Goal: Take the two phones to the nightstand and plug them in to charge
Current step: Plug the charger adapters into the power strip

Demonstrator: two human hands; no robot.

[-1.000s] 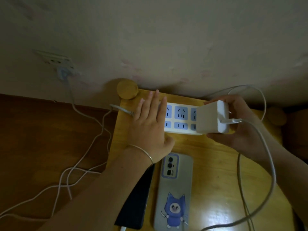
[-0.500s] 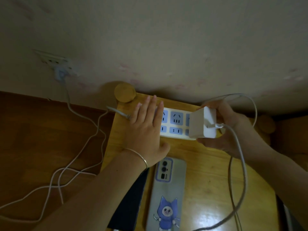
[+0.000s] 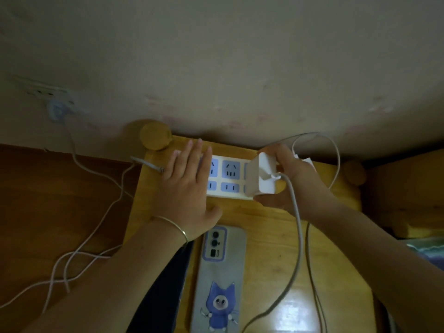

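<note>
A white power strip [image 3: 228,179] with blue sockets lies at the back of the yellow wooden nightstand [image 3: 269,239]. My left hand [image 3: 187,188] rests flat on its left end, fingers spread. My right hand [image 3: 288,186] grips a white charger block [image 3: 263,175] and holds it against the strip's right sockets; its grey cable [image 3: 296,236] trails toward me. A grey phone [image 3: 221,277] with a blue cartoon cat lies face down in front of the strip. A dark phone [image 3: 163,292] lies left of it, partly hidden by my left forearm.
A wall outlet [image 3: 45,92] at the left holds a plug whose white cords [image 3: 79,255] loop over the brown floor. Round wooden knobs [image 3: 155,137] stand at the nightstand's back corners. A second thin cable [image 3: 314,284] runs down the right side.
My right hand has brought the charger block down and left onto the strip's right sockets. My left hand has stayed flat on the strip. The camera has moved a little.
</note>
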